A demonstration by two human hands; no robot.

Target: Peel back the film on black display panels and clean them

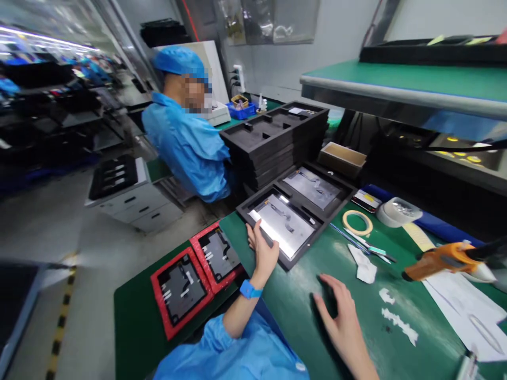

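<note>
My left hand (262, 252), with a blue band (250, 289) at its wrist, grips the near left rim of a black foam tray (292, 260). Its fingertips lie along the rim, next to a shiny flat screen panel (291, 228) in the tray's near compartment. A second panel (312, 186) lies in the far compartment. My right hand (344, 322) hovers low over or rests on the green tabletop (301, 301), thumb and fingers apart and nothing in it. Whether it touches the mat I cannot tell.
Red-framed panels (186, 290) lie at lower left. Stacked black trays (273, 142) stand behind, near a seated co-worker in blue (182, 137). Tape (357, 222), tweezer-like tools (362, 241), white scraps (362, 264), an orange-handled tool (441, 261) and papers (467, 309) lie right.
</note>
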